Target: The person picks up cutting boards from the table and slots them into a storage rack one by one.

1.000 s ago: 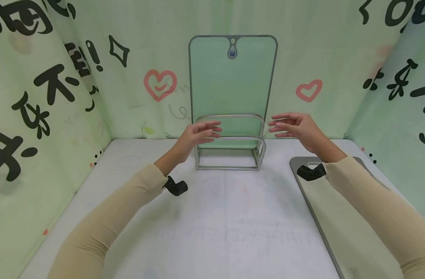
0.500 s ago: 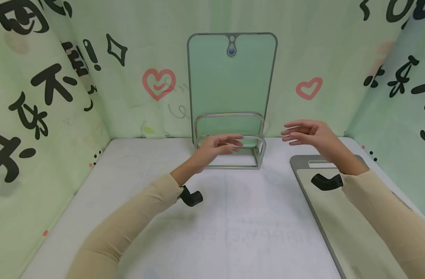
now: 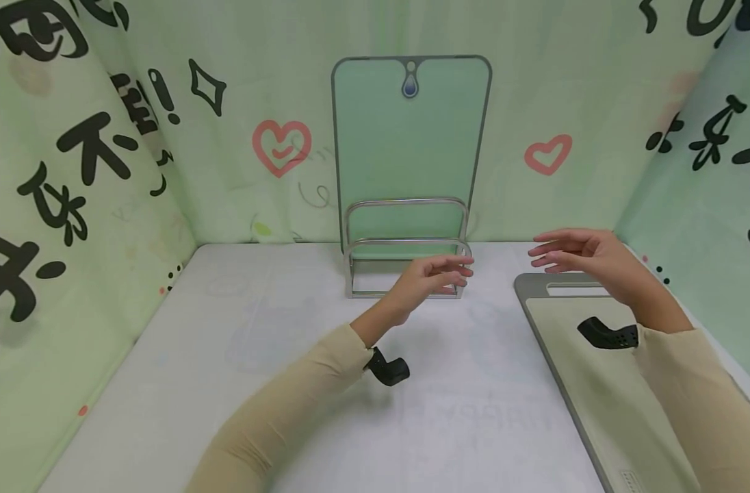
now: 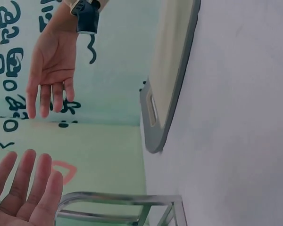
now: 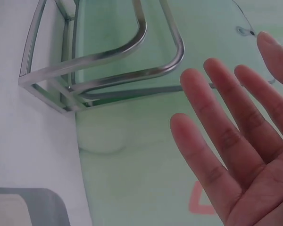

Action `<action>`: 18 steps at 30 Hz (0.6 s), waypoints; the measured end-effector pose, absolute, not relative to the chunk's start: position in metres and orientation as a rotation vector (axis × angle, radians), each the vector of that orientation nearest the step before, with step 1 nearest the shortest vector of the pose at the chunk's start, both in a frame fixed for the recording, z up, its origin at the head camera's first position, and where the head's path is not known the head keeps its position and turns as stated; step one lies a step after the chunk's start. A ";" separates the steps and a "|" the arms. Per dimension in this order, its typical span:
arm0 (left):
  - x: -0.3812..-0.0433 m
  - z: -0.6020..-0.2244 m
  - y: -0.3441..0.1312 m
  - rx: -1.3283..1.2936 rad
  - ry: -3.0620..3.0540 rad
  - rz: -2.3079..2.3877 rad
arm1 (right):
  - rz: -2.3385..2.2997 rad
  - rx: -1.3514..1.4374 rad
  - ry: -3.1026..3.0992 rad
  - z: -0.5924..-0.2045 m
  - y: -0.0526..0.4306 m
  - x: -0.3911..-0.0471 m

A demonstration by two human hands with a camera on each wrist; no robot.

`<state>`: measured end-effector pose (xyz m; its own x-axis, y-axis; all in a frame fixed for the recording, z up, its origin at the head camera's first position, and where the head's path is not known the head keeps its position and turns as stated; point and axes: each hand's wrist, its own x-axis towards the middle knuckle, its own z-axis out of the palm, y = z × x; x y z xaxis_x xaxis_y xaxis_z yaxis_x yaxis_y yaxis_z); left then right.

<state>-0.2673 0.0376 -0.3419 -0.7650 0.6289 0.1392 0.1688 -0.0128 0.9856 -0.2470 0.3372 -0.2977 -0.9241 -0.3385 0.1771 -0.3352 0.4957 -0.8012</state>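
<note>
A green cutting board (image 3: 412,137) with a grey edge stands upright in a metal rack (image 3: 406,241) at the back of the table. My left hand (image 3: 433,277) is in front of the rack's lower right part, fingers extended and holding nothing. My right hand (image 3: 587,257) hovers over the handle end of a second, cream cutting board (image 3: 597,370) with a grey rim, which lies flat on the right. Its fingers are relaxed and spread, with nothing in them. In the right wrist view the open palm (image 5: 259,179) shows beside the rack (image 5: 104,56).
A white table (image 3: 227,356) carries the rack and the cream board. Green printed curtains (image 3: 276,61) close in the back and both sides. Each wrist wears a black camera, such as the left wrist camera (image 3: 389,370).
My left hand has moved right and down, from the rack's left side to its lower right. My right hand has shifted right and slightly down, over the cream board. Both boards stay put.
</note>
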 end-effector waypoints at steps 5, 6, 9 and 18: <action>-0.265 -0.355 0.057 0.718 1.883 1.836 | -1.427 -0.622 2.685 -0.307 0.354 -0.246; -0.265 -0.358 0.061 0.694 1.869 1.839 | -1.412 -0.627 2.677 -0.308 0.357 -0.246; -0.263 -0.366 0.074 0.592 1.836 1.842 | -1.370 -0.640 2.645 -0.311 0.368 -0.245; -0.254 -0.383 0.107 0.265 1.640 1.856 | -1.171 -0.558 2.612 -0.317 0.410 -0.243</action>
<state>-0.2537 0.1065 -0.3828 -0.7753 0.5772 -0.2565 -0.3253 -0.0168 0.9455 -0.2431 0.4101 -0.3166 -0.9025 -0.4281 -0.0480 -0.2491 0.6094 -0.7527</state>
